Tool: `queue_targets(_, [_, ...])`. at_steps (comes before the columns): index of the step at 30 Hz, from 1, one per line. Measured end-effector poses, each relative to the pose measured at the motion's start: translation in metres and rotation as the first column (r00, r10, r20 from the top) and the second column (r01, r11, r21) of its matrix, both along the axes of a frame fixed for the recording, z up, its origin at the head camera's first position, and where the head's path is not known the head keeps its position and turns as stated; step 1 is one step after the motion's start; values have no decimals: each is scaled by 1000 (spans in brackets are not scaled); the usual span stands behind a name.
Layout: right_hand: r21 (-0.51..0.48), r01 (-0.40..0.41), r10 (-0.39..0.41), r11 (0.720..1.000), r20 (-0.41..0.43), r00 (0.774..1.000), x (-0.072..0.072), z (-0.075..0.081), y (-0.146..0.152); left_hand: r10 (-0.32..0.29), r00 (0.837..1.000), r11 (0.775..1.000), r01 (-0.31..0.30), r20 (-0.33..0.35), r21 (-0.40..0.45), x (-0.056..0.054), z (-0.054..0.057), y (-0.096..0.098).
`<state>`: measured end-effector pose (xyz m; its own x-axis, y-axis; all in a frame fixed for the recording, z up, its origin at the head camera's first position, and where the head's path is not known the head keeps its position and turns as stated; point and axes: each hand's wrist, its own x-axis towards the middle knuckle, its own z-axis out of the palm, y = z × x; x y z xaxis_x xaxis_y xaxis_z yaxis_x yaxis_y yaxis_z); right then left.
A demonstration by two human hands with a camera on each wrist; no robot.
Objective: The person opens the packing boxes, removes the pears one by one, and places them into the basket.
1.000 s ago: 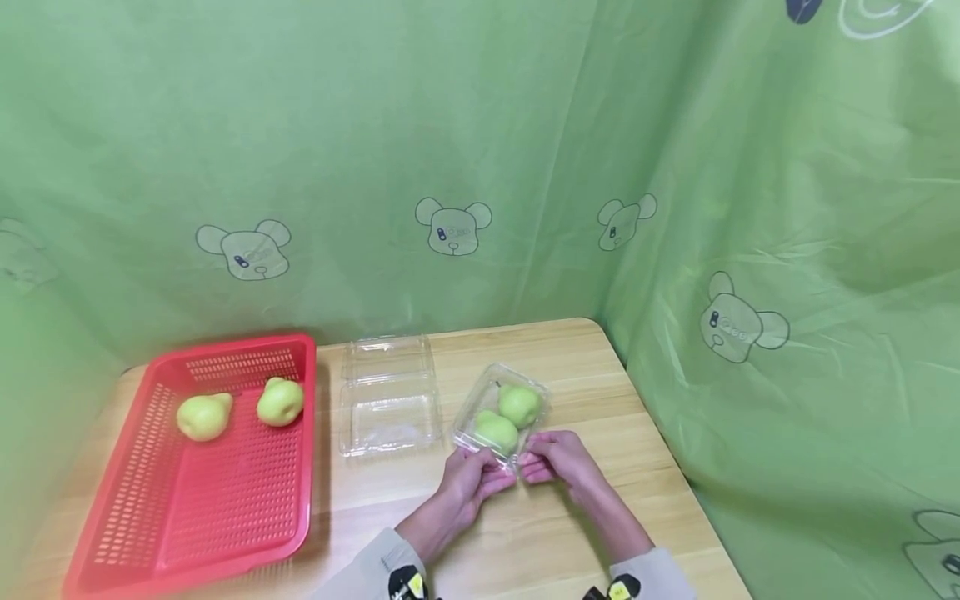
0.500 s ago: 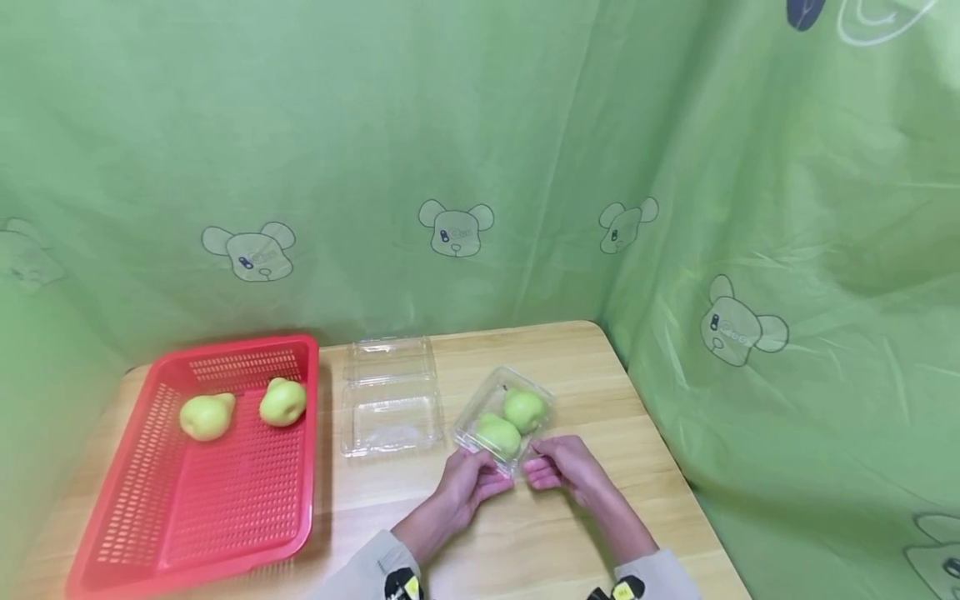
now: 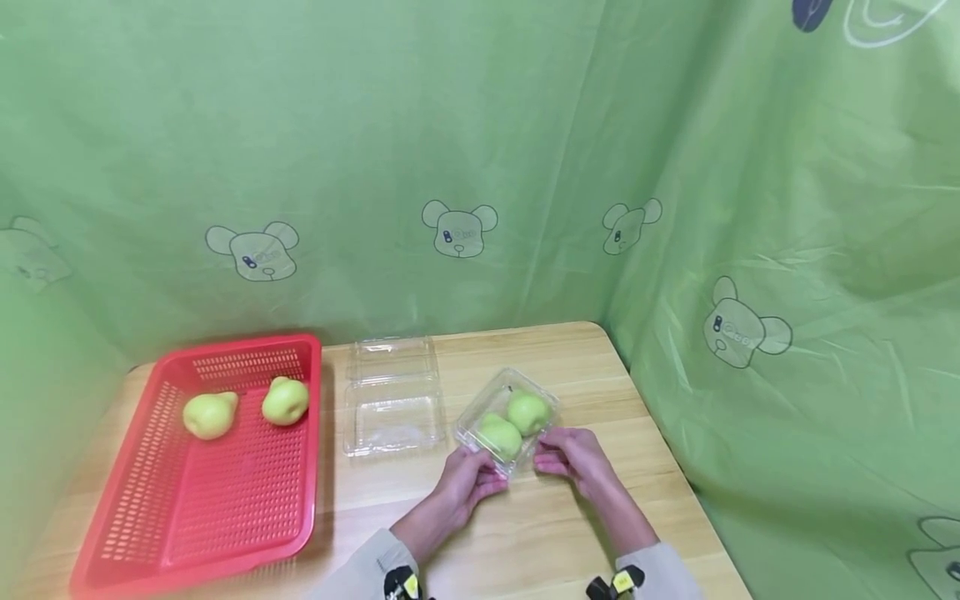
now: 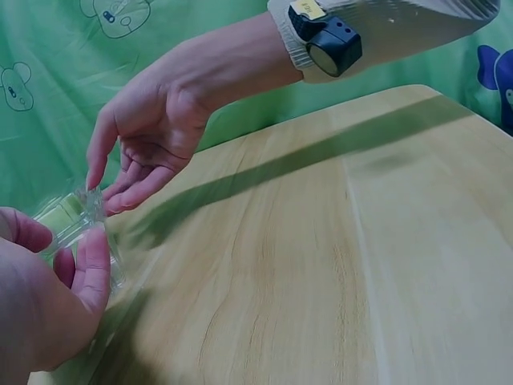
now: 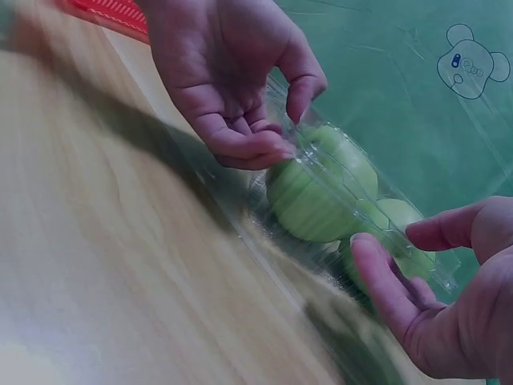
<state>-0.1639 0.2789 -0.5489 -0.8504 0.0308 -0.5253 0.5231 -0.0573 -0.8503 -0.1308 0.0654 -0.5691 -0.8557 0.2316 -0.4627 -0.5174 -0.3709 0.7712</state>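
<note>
Box [image 3: 482, 407], clear, two green pears [image 3: 528, 412] inside, on the surface [image 3: 510, 542]; left hand [image 3: 467, 481] pinching its near edge, fingers nearly closed; right hand [image 3: 576, 457] moved rightward, fingers pinching the rim, so I judge edge-fastening underway; curtain [image 3: 360, 125] lettering, too small for me to read

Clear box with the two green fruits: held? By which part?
Yes: the left hand pinches the clear box by its near edge. The right hand is at its right side; grip unclear.
</note>
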Motion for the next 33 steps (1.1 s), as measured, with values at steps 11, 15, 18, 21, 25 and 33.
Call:
queue_targets(11, [-48, 50, -51, 998, -24, 998, -9, -4, 6, -1, 1000, 1000, 1, -3, -6, -2, -2, -3])
queue_targets(15, [-92, 56, -59, 994, -32, 998, -7, -7, 9, 9, 1000, 1000, -9, -3, 15, -2, -4, -5])
queue_targets(18, [-134, 65, -70, 989, -32, 997, -5, -8, 10, 25, 1000, 999, -25, -2, 32, -2, -5, -5])
queue_targets(21, [-163, 77, -82, 984, -20, 996, -3, -8, 8, 30, 1000, 999, -30, -4, 40, -2, -5, -6])
queue_targets(25, [-178, 98, -102, 979, -9, 995, -3, -9, 6, 26, 1000, 999, -26, -4, 44, -1, -5, -6])
queue_targets(33, [-219, 164, -168, 962, -1, 986, 2, -9, -1, 32, 1000, 998, -31, 0, 52, -1, -5, -4])
